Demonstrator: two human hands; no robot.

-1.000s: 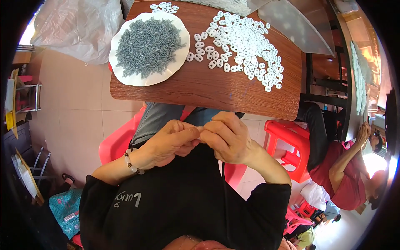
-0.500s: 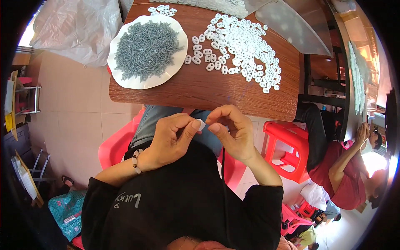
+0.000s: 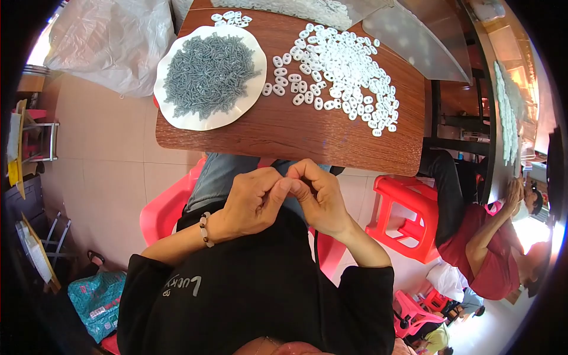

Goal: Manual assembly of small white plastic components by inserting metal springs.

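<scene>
Brown table [image 3: 284,139]: just past both hands.
Red stool [image 3: 408,188]: to the right of the right hand.
Wavy white plate [image 3: 251,97]: ahead of the left hand, a bit to its left, on the table.
White two-hole pieces [image 3: 349,65]: a big pile ahead of the right hand, on the table.
Grey bits [image 3: 210,74]: heaped on the plate, ahead of the left hand.
Left hand [image 3: 248,201]: fingers curled, thumb tip against the right hand's tips; I can't tell if it pinches anything.
Right hand [image 3: 322,204]: bent, finger and thumb tips meeting the left hand's; what's between is hidden.
Bead bracelet [image 3: 205,231]: just behind the left hand.
</scene>
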